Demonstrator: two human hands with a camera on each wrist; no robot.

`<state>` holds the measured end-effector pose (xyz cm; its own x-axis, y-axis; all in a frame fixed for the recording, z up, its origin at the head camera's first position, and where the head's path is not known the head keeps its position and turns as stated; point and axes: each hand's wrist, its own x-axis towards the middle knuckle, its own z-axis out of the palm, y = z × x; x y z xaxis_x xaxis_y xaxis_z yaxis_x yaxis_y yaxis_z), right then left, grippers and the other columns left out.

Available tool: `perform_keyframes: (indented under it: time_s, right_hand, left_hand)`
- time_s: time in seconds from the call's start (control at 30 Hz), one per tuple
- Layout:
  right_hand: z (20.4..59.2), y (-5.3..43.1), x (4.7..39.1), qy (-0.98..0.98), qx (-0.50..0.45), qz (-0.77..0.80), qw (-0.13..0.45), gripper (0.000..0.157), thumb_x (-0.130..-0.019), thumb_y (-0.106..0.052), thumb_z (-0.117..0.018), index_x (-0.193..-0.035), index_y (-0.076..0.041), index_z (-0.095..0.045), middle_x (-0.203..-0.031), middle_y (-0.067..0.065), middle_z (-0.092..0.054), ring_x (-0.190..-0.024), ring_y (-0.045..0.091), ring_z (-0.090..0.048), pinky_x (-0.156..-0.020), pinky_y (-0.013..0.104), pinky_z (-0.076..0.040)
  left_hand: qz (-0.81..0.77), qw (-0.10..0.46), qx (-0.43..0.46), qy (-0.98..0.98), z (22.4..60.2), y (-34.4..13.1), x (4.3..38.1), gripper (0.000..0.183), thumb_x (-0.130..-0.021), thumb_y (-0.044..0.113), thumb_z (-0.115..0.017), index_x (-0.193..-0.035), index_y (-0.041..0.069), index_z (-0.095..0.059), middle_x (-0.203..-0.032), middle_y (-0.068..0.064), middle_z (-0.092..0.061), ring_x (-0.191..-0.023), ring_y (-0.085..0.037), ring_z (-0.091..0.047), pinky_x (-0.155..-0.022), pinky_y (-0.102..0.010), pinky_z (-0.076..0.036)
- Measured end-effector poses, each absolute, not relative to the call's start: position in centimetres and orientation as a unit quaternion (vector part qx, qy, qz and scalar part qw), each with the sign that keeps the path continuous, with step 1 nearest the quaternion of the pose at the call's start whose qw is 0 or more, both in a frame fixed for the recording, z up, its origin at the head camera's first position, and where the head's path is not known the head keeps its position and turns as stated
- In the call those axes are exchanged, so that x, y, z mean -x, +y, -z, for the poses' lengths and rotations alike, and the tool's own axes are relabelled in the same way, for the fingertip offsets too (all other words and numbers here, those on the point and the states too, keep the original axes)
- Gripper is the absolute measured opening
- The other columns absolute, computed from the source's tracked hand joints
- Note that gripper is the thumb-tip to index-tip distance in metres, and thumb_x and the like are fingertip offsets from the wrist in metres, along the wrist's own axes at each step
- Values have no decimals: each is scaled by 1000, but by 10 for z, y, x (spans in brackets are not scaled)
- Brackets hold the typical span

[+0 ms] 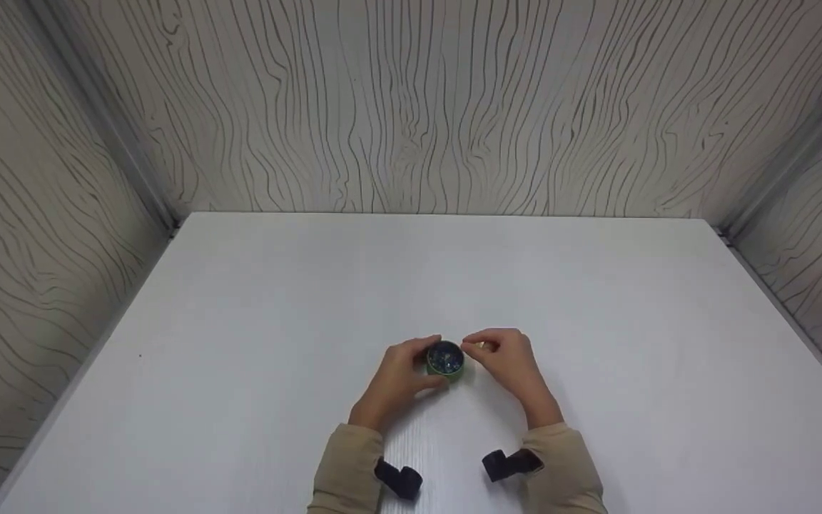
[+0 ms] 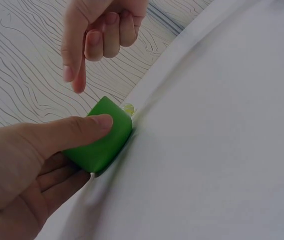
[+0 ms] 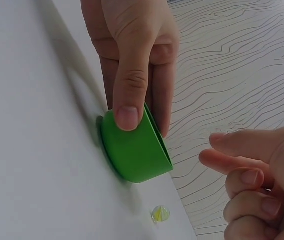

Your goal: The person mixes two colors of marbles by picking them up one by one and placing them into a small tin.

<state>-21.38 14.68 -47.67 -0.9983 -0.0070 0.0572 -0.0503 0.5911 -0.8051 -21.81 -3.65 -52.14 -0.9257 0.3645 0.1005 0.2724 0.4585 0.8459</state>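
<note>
My left hand (image 1: 398,368) grips a small green cup (image 3: 134,152) by its side, thumb across the near wall and fingers round the far side. The cup stands upright on the white table; in the head view its dark inside holds several glinting pieces too small to tell apart. Just right of the rim is my right hand (image 1: 511,358), thumb and forefinger stretched toward the cup and the other fingers curled. Nothing shows between those two fingertips in the right wrist view. A clear marble with yellow inside (image 3: 160,214) lies on the table beside the cup.
The white table (image 1: 275,300) reaches back to a wood-grain patterned wall (image 1: 411,107), with similar panels left and right. Dark wrist cameras stick out from both tan sleeves (image 1: 564,467) over the table's near part.
</note>
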Motion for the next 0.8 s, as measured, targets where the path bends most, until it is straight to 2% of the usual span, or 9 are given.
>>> perform_keyframes:
  time_s: [0.47, 0.8]
  right_hand:
    - [479, 157, 216, -886, -2, -462, 31, 12, -83, -9, -73, -91, -2, -76, -59, -5, -47, -54, 4, -37, -49, 15, -30]
    - [479, 162, 217, -883, 13, -469, 29, 13, -84, -10, -72, -93, -2, -76, -62, -3, -53, -56, 4, -39, -49, 14, -32]
  left_hand:
    - [-498, 64, -171, 848, 519, -35, 216, 62, -78, 9, -78, -135, 2, -54, -134, -17, -61, -128, -30, -57, -113, -44, -44]
    - [-496, 62, -177, 848, 519, -35, 217, 63, -76, 9, -79, -134, 1, -55, -133, -17, -61, -125, -30, -59, -111, -42, -46]
